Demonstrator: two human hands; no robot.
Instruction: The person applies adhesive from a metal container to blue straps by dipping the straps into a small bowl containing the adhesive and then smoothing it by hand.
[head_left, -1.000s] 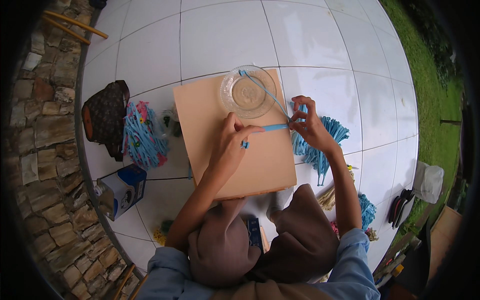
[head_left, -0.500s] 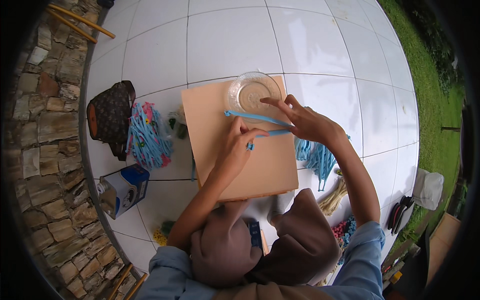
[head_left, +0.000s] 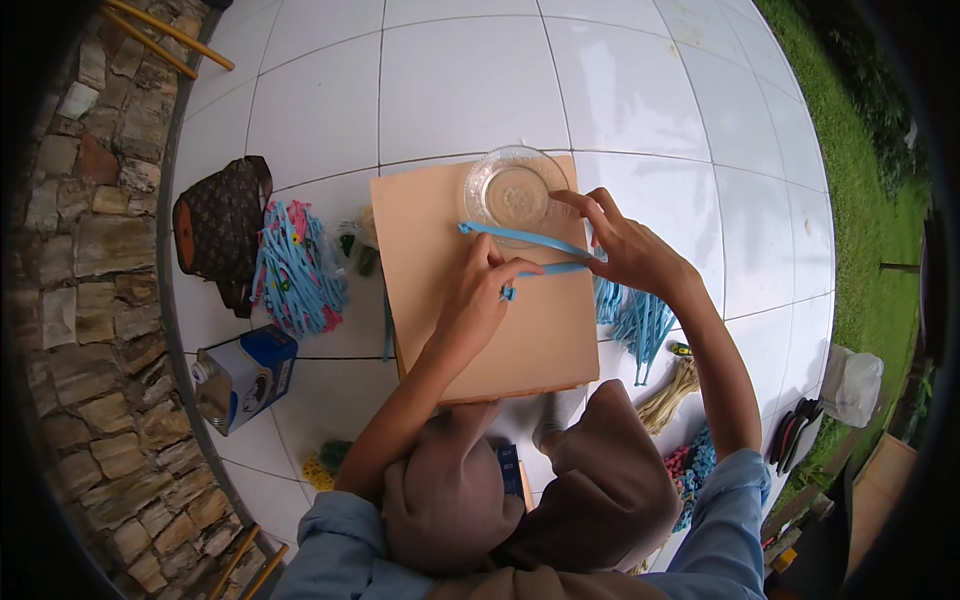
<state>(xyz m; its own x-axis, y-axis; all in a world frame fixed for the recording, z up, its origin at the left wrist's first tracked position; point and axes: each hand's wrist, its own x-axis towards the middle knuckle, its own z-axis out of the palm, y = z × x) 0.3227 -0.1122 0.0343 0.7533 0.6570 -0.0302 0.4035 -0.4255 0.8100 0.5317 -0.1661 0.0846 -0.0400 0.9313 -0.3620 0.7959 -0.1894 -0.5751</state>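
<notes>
At frame centre, the left hand (head_left: pixel 476 298) and right hand (head_left: pixel 637 256) both pinch the blue strip (head_left: pixel 530 237) — folding seems in hand; the next move probably calls for even tension.

The right fingers (head_left: pixel 578 201) hide parts of the blue strip (head_left: pixel 530 237) and glass plate (head_left: pixel 518 196).

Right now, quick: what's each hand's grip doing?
Left hand: closed, pinching the blue strip.
Right hand: closed on the strip where it doubles back, one finger extended toward the glass plate.
</notes>
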